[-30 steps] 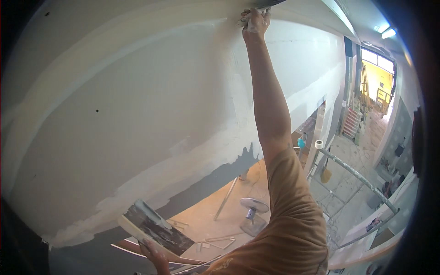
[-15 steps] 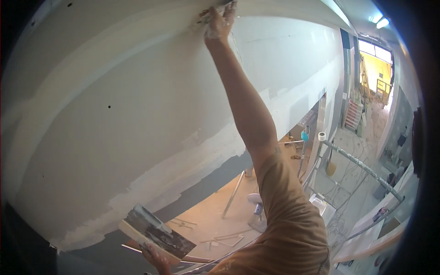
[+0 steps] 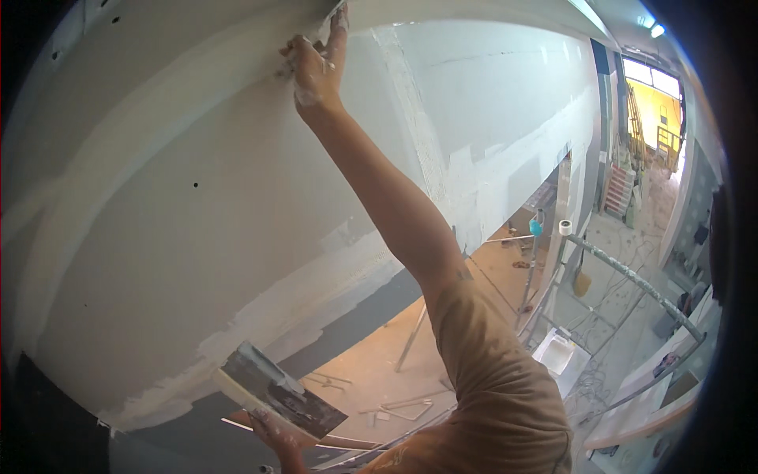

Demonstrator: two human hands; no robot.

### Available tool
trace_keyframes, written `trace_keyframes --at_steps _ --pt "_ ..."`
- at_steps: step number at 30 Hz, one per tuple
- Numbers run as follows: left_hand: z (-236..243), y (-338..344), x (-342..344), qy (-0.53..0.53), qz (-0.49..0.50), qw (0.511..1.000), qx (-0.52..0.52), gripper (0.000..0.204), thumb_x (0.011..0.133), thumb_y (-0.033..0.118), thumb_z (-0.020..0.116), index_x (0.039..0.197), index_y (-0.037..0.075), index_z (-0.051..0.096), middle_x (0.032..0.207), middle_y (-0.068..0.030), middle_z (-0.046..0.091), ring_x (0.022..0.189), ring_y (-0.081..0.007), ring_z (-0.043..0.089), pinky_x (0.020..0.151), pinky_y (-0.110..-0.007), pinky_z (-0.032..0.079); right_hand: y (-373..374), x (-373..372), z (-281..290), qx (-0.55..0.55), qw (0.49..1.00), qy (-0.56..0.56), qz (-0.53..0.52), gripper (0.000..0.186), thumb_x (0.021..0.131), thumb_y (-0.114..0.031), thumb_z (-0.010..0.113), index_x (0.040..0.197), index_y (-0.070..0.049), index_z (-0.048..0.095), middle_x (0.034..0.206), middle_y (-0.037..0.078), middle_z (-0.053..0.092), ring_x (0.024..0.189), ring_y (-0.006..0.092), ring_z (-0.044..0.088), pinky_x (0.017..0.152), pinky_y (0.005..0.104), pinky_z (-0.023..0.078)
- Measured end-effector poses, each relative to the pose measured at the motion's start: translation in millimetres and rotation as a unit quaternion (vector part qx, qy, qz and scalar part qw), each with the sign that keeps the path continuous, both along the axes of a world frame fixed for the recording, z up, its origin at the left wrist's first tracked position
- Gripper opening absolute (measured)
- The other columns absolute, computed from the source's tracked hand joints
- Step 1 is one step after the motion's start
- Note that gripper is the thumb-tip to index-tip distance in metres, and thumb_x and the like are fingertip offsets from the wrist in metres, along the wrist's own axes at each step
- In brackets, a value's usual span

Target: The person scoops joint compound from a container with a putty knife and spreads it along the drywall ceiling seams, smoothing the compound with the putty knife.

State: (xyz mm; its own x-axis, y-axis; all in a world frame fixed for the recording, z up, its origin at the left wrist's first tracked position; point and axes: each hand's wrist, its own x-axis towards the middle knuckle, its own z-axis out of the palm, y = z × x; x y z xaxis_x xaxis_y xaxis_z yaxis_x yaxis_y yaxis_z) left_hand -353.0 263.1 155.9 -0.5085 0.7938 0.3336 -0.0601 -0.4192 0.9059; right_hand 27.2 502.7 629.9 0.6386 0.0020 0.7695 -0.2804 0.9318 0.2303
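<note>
My right arm stretches up across the grey-white wall panel [image 3: 260, 197]. At the top of the panel my right hand [image 3: 318, 69] is closed, its fingers smeared with white compound. It grips a putty knife [image 3: 335, 9], mostly hidden by the fingers and the picture's upper edge. Low on the left, my left hand [image 3: 276, 436] is closed under the pale edge of a wide rectangular plastering trowel [image 3: 288, 395]. Grey-white compound lies on the trowel's metal face. A pale band of compound [image 3: 410, 110] runs down the panel right of my forearm.
A metal scaffold rail [image 3: 632, 276] with a white end cap stands at the right. Below the panel an opening shows an orange-brown floor [image 3: 379, 371] with loose strips. Cables [image 3: 600, 379] trail over the grey floor, near a white basin-like box [image 3: 559, 355]. A bright doorway [image 3: 655, 103] lies far right.
My right hand has moved left along the top of the panel, uncovering more of the compound band. The trowel in my left hand has shifted only slightly within the view.
</note>
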Motion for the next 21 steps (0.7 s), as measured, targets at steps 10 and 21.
trace_keyframes --at_steps 10,21 --pt "-83.6 12.6 -67.0 0.251 0.025 0.964 0.082 0.07 0.1 0.039 0.056 0.154 0.006 0.026 0.15 -0.0184 0.034 0.136 -0.0332 0.041 0.111 -0.048 0.041 -1.0 258.3 -3.7 -0.074 0.993 0.066 -0.071 0.057 0.082 0.008 0.053 0.133 -0.003 0.031 0.097 0.016 0.058 0.077 0.0245 0.061 0.066 0.0392 0.054" --pt "-95.0 15.0 -44.8 0.177 -0.003 0.984 0.026 0.071 0.1 0.041 0.055 0.156 0.007 0.027 0.152 -0.0201 0.032 0.135 -0.0352 0.041 0.112 -0.05 0.038 12.4 286.6 14.0 -0.165 0.985 0.011 -0.042 0.06 0.079 0.014 0.056 0.128 -0.003 0.027 0.098 0.021 0.057 0.078 0.0311 0.062 0.066 0.0414 0.054"
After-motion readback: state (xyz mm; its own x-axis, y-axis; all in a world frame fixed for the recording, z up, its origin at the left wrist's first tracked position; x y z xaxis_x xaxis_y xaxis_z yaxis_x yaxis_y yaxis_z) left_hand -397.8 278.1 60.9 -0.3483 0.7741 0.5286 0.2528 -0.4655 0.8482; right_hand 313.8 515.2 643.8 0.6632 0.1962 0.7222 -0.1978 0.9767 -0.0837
